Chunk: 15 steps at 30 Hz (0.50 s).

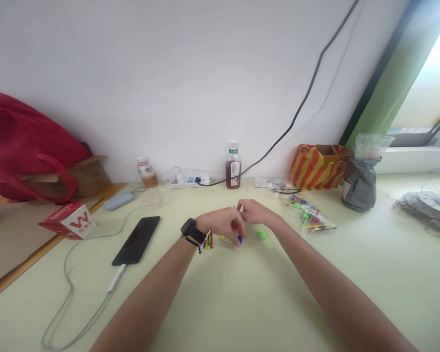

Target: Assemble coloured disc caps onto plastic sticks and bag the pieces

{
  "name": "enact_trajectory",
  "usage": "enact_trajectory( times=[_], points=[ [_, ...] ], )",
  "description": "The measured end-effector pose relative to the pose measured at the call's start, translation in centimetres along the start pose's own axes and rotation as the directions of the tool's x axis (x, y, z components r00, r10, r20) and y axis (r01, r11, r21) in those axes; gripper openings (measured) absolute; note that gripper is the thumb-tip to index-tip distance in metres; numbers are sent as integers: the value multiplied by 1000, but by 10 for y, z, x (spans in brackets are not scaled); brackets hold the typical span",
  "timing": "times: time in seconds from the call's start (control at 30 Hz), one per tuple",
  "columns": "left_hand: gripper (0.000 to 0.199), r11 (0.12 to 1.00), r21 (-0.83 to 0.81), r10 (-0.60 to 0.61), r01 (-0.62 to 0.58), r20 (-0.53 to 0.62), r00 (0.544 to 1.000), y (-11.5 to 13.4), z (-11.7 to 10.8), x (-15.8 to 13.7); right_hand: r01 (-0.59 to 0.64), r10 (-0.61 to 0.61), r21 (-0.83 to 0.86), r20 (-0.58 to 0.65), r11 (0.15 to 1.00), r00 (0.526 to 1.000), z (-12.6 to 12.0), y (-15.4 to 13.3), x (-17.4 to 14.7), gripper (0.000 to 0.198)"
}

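My left hand (228, 222), with a black watch on its wrist, is curled over the middle of the table. A small round blue plastic piece (239, 239) shows at its fingertips. Close beside it, my right hand (255, 212) is closed in a pinch; what its fingers hold is hidden. Below the right hand lies a bright green plastic piece (262, 235). Several thin coloured plastic sticks (208, 242) lie by the left wrist, and a bit of a yellow piece (221, 237) shows under the left hand.
Right of my hands lies a clear bag of coloured plastic parts (311, 214). A drink bottle (233, 166) stands by the wall, near a power strip (190, 179). At left are a phone (136, 240) on a cable and a red-white box (69, 220). A black cord (297, 115) hangs across.
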<state>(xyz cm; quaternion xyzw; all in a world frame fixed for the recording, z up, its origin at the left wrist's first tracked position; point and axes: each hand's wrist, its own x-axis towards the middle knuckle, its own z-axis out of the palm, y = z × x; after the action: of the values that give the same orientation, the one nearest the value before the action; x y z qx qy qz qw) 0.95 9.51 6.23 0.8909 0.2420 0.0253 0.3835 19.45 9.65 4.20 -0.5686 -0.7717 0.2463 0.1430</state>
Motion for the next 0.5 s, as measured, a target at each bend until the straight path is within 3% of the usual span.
enact_trajectory(
  times=[0.1,0.2,0.4,0.47,0.5],
  points=[
    [19,999,26,-41,40,66,997,-5,6,4,19,-18,-57,17,998,1000,4,2,1,29],
    [16,995,63,-75,72,47,996,-8,5,2,41,-38,-78,38,996,999,7,-1,-1,36],
    [18,974,200,-73,105,-159,985,-8,-18,-11,8,-1,-47,160,999,987,6,-9,-7,27],
    [21,955,219,-142,198,-247,958,-13,-31,-23,-6,13,-37,190,999,982,4,-12,-9,26],
    [27,926,225,-227,305,-314,922,-17,-38,-30,-5,12,-37,187,999,982,2,-14,-10,25]
  ],
)
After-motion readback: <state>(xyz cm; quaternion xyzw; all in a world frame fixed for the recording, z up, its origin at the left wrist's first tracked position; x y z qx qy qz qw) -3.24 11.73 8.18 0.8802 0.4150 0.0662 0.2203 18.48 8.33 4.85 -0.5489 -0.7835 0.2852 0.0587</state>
